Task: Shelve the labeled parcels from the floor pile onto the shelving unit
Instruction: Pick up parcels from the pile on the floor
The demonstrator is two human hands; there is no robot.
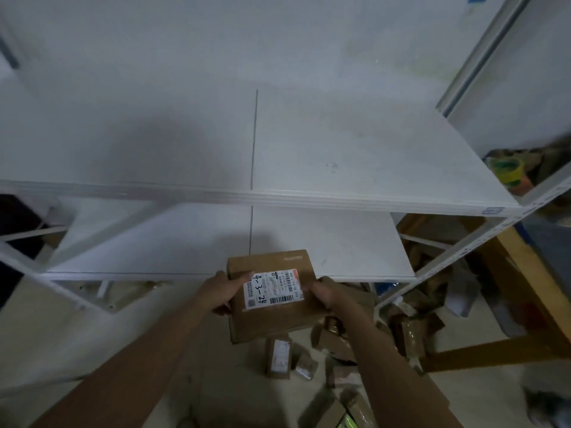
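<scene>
My left hand (227,293) curled round the brown parcel (275,324), thumb by its white label (272,288), my right hand (327,293) gripping the opposite edge, floor pile (309,359) beneath, parcel held just before the shelving unit's lower shelf (185,242)

Single view, head-worn, wide lens. Faces forward and steeply down from above the shelf (340,143); its front edge bows and the posts lean outward. Upper board fills mid-frame, close. Wall behind it, at the top. Arms enter from the bottom edge. Left hand (227,293) and right hand (327,293) hold a box (272,319) low centre, nearest the lens. Floor (61,335) and parcels (279,359) lie below, farther off.
</scene>
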